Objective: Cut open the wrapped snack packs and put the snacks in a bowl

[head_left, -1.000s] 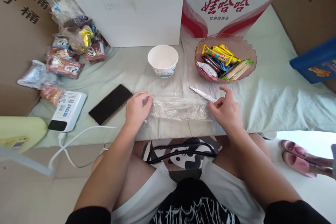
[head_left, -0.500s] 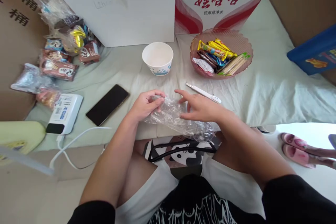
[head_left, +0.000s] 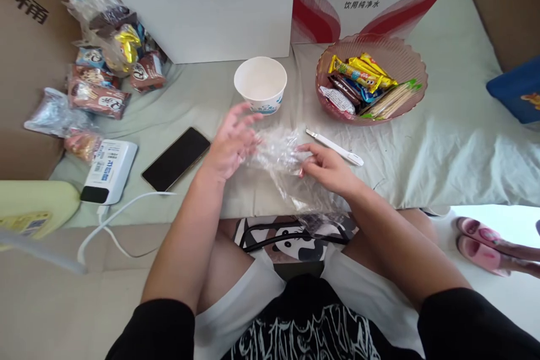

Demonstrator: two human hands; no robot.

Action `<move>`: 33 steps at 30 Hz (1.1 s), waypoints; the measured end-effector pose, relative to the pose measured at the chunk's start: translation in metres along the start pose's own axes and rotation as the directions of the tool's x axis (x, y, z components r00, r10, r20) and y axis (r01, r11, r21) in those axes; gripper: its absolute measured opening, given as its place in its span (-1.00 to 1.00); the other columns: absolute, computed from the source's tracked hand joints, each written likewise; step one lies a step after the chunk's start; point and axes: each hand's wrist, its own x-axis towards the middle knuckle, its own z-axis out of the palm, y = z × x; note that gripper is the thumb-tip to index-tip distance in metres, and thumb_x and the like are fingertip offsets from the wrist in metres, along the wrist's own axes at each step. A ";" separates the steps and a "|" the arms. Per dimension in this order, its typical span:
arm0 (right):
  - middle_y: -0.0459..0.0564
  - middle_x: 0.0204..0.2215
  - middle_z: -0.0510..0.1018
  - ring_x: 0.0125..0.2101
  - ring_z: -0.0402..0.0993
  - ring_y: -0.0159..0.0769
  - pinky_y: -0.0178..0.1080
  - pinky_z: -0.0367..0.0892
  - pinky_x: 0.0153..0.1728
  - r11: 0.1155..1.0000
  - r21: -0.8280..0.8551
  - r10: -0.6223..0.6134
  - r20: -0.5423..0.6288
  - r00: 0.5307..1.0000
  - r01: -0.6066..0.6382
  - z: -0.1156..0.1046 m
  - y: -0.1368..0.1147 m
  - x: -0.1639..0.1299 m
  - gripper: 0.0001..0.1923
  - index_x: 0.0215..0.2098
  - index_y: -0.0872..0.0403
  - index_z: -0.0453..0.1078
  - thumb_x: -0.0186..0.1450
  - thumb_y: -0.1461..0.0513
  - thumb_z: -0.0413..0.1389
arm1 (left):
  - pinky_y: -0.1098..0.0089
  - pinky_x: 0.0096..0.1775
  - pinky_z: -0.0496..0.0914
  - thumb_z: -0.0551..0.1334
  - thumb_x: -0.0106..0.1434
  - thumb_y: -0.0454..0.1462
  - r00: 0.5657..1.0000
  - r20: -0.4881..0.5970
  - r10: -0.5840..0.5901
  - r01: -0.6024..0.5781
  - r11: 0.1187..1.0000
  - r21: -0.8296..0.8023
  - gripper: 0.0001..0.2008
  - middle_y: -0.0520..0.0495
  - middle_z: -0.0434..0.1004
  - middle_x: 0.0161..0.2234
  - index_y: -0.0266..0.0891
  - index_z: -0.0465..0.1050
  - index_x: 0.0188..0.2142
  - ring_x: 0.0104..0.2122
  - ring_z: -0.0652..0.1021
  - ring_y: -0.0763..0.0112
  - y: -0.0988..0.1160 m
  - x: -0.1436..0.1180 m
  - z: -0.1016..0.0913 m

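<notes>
We see a clear, crinkled plastic bag [head_left: 291,171] bunched at the worktop's near edge, our right hand [head_left: 327,169] pinching it while our left hand [head_left: 232,143] hovers beside it, fingers spread loose.

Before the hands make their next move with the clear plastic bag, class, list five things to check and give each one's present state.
1. Right hand pinches the clear plastic bag: ok.
2. Left hand grips the bag: not ok, its fingers are spread open beside it.
3. Bag mouth open: cannot tell, the film is crumpled.
4. White pen-like tool lies apart from the bag, beyond the right hand: ok.
5. Paper bowl upright, just past the left fingertips: ok; its inside looks bare.
</notes>
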 end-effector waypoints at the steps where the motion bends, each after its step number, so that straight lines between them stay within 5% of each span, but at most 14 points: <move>1: -0.14 -0.52 0.60 -0.57 0.40 -0.35 -0.27 0.29 -0.48 0.998 0.067 0.011 -0.087 0.996 -0.005 0.001 0.001 0.002 -0.56 0.04 0.06 0.40 0.18 0.21 0.12 | 0.46 -0.29 0.53 0.46 0.20 -0.19 0.992 -0.121 0.022 -0.032 0.996 -0.081 -0.55 -0.05 0.56 0.13 -0.07 0.42 0.05 -0.25 0.65 0.48 -0.003 0.001 0.001; 3: -0.16 -0.48 0.61 -0.59 0.40 -0.37 -0.27 0.32 -0.49 0.983 0.181 0.029 -0.229 0.973 0.013 0.004 0.002 0.006 -0.57 0.04 0.01 0.34 0.19 0.18 0.12 | 0.37 -0.07 0.56 0.39 0.28 -0.11 0.976 -0.213 -0.051 0.008 0.981 -0.195 -0.68 -0.14 0.57 0.15 -0.16 0.47 -0.05 -0.09 0.65 0.38 -0.012 0.000 0.009; 6: -0.16 -0.45 0.62 -0.55 0.46 -0.34 -0.25 0.37 -0.46 0.962 0.266 0.026 -0.287 0.958 0.054 0.010 0.002 0.009 -0.55 0.03 -0.05 0.29 0.16 0.17 0.15 | 0.29 -0.05 0.58 0.58 0.01 -0.08 0.958 0.052 -0.281 0.286 0.951 -0.122 -0.47 -0.23 0.65 0.06 -0.25 0.57 -0.08 -0.09 0.68 0.23 -0.028 -0.008 0.030; 8: -0.15 -0.43 0.63 -0.53 0.49 -0.32 -0.24 0.38 -0.45 0.956 0.286 0.024 -0.294 0.955 0.064 0.012 0.002 0.010 -0.53 0.04 -0.07 0.28 0.15 0.18 0.16 | 0.34 -0.15 0.58 0.58 0.00 -0.14 0.947 0.078 -0.312 0.315 0.949 -0.023 -0.54 -0.18 0.71 -0.08 -0.28 0.60 -0.15 -0.18 0.71 0.25 -0.035 -0.013 0.041; 11: -0.13 -0.40 0.65 -0.51 0.53 -0.28 -0.23 0.38 -0.46 0.943 0.329 0.081 -0.342 0.936 0.039 0.009 0.004 0.010 -0.52 0.06 -0.08 0.25 0.17 0.19 0.14 | 0.40 -0.27 0.57 0.42 0.20 -0.21 0.954 -0.015 -0.300 0.300 0.952 0.059 -0.79 -0.14 0.73 -0.24 -0.31 0.61 -0.24 -0.31 0.71 0.31 -0.034 -0.015 0.047; 15: -0.10 -0.35 0.66 -0.42 0.62 -0.26 -0.22 0.45 -0.39 0.909 0.414 0.140 -0.393 0.909 0.039 0.002 0.009 0.008 -0.52 0.10 -0.07 0.23 0.22 0.10 0.13 | 0.38 -0.28 0.59 0.28 0.25 -0.25 0.953 -0.076 -0.295 0.298 0.954 0.035 -0.81 -0.20 0.74 -0.29 -0.34 0.61 -0.28 -0.34 0.72 0.28 -0.026 -0.011 0.042; 20: -0.03 -0.17 0.67 -0.27 0.65 -0.20 -0.13 0.55 -0.21 0.935 0.345 -0.002 -0.220 0.975 0.080 0.004 0.012 0.002 -0.26 0.16 -0.07 0.25 0.11 -0.09 0.35 | 0.36 -0.31 0.59 0.30 0.23 -0.15 0.973 -0.104 -0.206 0.214 0.973 0.080 -0.73 -0.14 0.72 -0.35 -0.32 0.60 -0.21 -0.37 0.72 0.26 -0.031 -0.008 0.043; 25: -0.07 -0.50 0.57 -0.46 0.53 -0.28 -0.20 0.45 -0.36 0.989 0.132 -0.036 -0.178 0.983 0.060 0.004 0.004 -0.001 -0.68 -0.36 0.02 0.37 0.18 -0.01 0.30 | 0.37 -0.42 0.55 0.34 0.21 -0.08 0.994 -0.020 -0.110 0.112 0.967 0.230 -0.65 -0.02 0.66 -0.50 -0.27 0.56 -0.12 -0.51 0.67 0.30 -0.035 -0.012 0.039; 29: -0.23 -0.62 0.43 -0.62 0.39 -0.32 -0.25 0.33 -0.53 0.962 0.271 0.007 -0.160 0.987 0.037 0.000 -0.002 -0.004 -0.67 -0.23 -0.06 0.28 0.22 -0.01 0.26 | 0.45 -0.60 0.39 0.39 0.20 -0.05 0.989 0.068 -0.130 0.105 0.950 0.294 -0.66 0.09 0.52 -0.64 -0.20 0.59 -0.14 -0.67 0.54 0.39 -0.029 -0.017 0.028; 33: -0.19 -0.54 0.45 -0.57 0.41 -0.32 -0.22 0.35 -0.49 0.936 0.341 -0.039 -0.155 0.987 0.090 -0.002 -0.002 -0.007 -0.65 -0.29 -0.08 0.26 0.21 -0.07 0.26 | 0.45 -0.50 0.40 0.42 0.13 -0.13 0.999 0.053 0.001 -0.016 0.963 0.270 -0.82 0.06 0.54 -0.58 -0.16 0.64 -0.32 -0.60 0.50 0.48 -0.026 -0.021 0.022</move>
